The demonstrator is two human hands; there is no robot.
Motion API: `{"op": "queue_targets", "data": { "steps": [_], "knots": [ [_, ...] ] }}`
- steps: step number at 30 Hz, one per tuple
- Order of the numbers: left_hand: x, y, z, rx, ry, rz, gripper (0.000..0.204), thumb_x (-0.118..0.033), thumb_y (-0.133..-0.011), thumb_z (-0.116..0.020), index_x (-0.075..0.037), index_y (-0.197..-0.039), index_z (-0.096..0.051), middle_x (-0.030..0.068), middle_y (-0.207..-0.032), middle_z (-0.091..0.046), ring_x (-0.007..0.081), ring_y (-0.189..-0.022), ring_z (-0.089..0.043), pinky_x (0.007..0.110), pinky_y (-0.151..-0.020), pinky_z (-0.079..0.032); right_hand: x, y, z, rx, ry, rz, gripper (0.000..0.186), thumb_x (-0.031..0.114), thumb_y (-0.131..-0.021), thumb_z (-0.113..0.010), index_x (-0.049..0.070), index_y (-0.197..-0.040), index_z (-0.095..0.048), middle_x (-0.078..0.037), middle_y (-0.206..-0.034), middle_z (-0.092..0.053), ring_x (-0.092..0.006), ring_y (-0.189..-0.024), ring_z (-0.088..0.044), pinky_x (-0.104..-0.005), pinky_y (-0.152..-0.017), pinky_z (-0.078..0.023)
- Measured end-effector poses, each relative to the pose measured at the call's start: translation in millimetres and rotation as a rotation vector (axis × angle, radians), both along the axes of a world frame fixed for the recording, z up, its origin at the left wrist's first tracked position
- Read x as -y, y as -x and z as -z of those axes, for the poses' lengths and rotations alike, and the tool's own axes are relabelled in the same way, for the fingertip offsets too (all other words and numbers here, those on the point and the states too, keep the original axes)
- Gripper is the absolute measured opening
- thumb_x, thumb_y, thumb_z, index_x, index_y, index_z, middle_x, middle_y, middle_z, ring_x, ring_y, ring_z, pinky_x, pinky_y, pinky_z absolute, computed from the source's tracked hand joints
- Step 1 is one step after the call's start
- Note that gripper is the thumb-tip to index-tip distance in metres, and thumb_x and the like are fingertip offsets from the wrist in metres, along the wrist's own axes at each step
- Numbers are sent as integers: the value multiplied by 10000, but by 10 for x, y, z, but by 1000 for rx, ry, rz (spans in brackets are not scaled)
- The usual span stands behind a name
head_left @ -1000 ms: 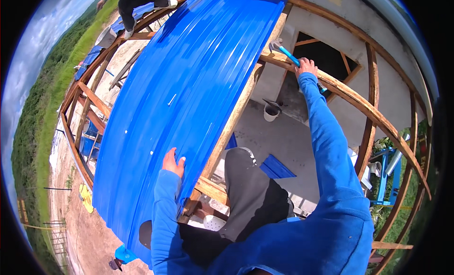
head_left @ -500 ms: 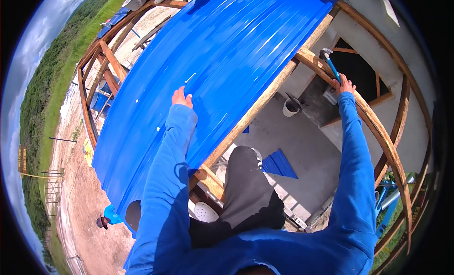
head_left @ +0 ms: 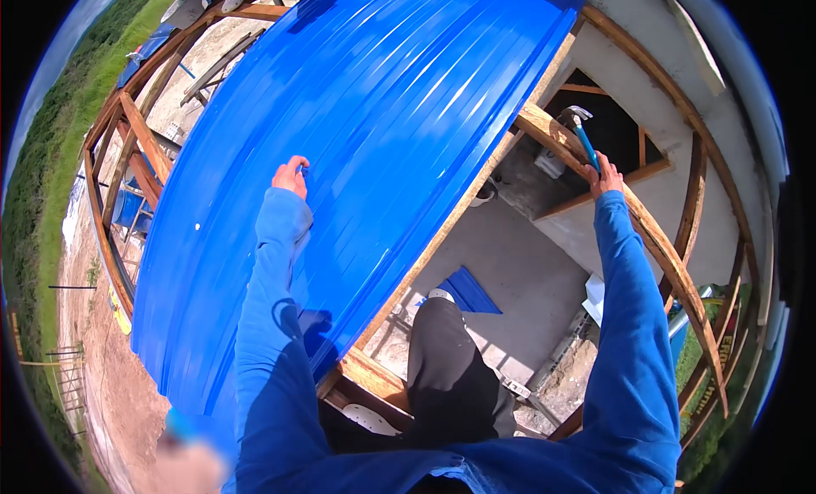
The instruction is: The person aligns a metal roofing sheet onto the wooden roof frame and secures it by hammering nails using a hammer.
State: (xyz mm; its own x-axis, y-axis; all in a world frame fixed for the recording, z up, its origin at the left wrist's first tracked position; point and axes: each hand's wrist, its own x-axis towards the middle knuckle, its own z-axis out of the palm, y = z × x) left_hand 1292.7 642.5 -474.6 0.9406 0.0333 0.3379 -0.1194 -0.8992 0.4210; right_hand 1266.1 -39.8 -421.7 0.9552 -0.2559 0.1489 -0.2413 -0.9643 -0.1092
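Note:
Before me a large blue corrugated roofing sheet lies across a wooden frame. Just above it, my left hand is closed, thumb and fingers pinched on a small nail, of which only a dark bit shows. My right hand grips the blue handle of a claw hammer, its metal head up and away from me. That hand rests against a curved-looking wooden beam to the right of the sheet.
Below the open framing, a blue metal offcut lies on a concrete floor. My bent knee is over the opening, beside a short timber. More wooden frame members stand at the left. A blurred person is at lower left.
The nail that lay on the sheet is now in my left hand, whose fingers have closed. The view has shifted; my right hand still holds the hammer at the beam.

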Motion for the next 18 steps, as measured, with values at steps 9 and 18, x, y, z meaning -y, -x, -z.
{"op": "queue_targets", "data": {
  "steps": [9,18],
  "knots": [
    [1606,-1648,-638,-66,1216,282,448,139,-735,-516,11,-1157,-594,74,-933,-607,171,-851,-629,283,-794,-533,-101,-11,6,62,-35,-22,415,257,-870,-606,186,-1259,-479,-147,-984,-606,-341,-967,-569,-469,-885,-394],
    [2258,-2621,-510,392,951,66,122,-74,-770,-737,-99,-889,-742,-14,-757,-635,76,-708,-579,247,-635,-488,-265,-20,-94,132,-60,-107,360,209,-864,-613,153,-1202,-503,-158,-967,-599,-354,-935,-552,-465,-845,-397]
  ]
}}
